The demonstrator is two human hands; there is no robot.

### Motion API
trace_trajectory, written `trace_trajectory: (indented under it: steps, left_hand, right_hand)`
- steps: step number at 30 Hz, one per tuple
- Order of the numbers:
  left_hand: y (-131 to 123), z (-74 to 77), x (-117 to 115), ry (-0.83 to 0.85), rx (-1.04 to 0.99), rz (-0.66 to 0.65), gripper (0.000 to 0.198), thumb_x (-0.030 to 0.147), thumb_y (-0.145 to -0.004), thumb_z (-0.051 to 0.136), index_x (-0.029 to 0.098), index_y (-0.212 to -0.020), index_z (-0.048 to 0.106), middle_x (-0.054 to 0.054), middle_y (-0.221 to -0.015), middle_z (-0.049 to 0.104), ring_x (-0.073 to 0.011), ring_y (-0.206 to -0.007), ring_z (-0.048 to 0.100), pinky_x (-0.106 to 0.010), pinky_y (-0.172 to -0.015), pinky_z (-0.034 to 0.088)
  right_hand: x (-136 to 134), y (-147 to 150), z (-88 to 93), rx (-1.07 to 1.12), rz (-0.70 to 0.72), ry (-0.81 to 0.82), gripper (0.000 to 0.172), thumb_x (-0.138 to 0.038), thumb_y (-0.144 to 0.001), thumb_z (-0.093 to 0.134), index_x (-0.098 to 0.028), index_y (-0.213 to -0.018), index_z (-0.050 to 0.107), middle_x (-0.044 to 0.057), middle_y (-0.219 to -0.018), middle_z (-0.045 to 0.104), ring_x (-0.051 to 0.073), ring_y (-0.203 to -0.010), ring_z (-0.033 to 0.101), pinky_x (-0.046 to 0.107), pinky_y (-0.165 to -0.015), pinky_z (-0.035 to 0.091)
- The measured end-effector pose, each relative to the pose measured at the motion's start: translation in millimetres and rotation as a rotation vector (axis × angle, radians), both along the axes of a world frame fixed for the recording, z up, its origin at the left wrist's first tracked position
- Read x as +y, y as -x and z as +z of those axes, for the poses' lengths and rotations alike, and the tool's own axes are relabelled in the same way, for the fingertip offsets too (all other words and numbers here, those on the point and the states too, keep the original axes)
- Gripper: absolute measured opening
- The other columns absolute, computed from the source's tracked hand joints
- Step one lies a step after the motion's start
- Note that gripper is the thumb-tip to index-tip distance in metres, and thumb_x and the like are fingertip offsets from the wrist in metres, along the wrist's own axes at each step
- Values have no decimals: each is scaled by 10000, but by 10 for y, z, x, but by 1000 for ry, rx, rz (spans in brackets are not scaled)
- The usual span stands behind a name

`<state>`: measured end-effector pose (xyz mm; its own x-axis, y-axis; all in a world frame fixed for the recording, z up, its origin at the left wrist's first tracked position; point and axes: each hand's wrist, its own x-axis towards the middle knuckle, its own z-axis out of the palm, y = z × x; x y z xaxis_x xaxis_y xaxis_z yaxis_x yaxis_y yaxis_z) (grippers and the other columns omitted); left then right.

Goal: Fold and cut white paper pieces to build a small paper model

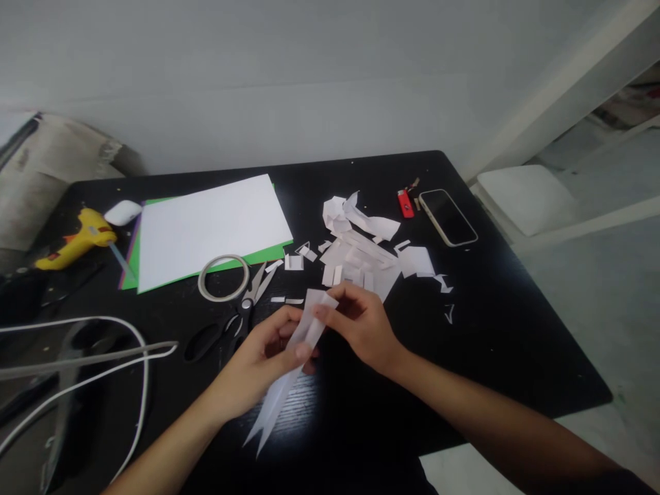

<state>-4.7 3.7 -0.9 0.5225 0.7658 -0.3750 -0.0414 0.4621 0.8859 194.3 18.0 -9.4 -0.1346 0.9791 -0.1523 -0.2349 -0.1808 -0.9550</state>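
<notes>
Both of my hands hold a long folded strip of white paper (289, 371) over the black table (489, 323). My left hand (262, 361) pinches the strip near its middle, thumb on top. My right hand (361, 323) grips its upper end with closed fingers. The strip's lower end tapers to a forked point toward me. Just beyond my hands lie black-handled scissors (227, 326), a roll of clear tape (223, 277) and a heap of white paper scraps (361, 251).
A white sheet (211, 227) lies on green paper at the back left, beside a yellow glue gun (77, 240) and a white earbud case (122, 212). A red lighter (405, 203) and a phone (447, 216) lie back right. White cable (139, 385) loops at left.
</notes>
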Motion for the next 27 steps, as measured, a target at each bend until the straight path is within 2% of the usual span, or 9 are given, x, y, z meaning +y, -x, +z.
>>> trace_trajectory:
  steps: [4,11,17,24,27]
  left_hand:
    - [-4,-12,4,4,-30,6,315,471,-993,677,168,-1079,665,-40,-901,705,-155,-761,694,-301,-756,587]
    - [-25,-32,-19,36,-3,-26,266,425,-1005,670,166,-1059,655,-43,-915,706,-162,-761,697,-311,-726,606]
    - [-30,-17,0,79,-2,-19,281,434,-972,710,164,-1033,662,-37,-889,704,-161,-712,694,-310,-694,607]
    - [-23,49,26,9,82,-44,297,450,-959,711,166,-1034,661,-35,-833,699,-182,-780,684,-296,-742,566]
    - [-31,52,46,-32,112,-65,315,470,-948,717,160,-982,673,-24,-798,679,-169,-739,663,-294,-736,554]
  right_hand:
    - [-63,52,-61,28,65,35,345,-448,-780,902,-191,-752,674,-27,-656,660,126,-590,617,254,-574,502]
    - [-105,53,-84,-5,77,5,354,-478,-863,824,-196,-764,634,-31,-629,628,120,-541,588,247,-519,462]
    - [-144,66,-93,0,108,-26,318,-469,-945,726,-198,-826,609,-24,-675,626,118,-577,596,248,-551,472]
    - [-160,87,-78,-40,101,-29,315,-462,-881,809,-224,-809,616,-30,-655,637,146,-574,630,264,-537,502]
    - [-159,78,-88,-51,75,-20,304,-424,-834,863,-227,-829,632,-34,-686,656,142,-598,637,263,-565,508]
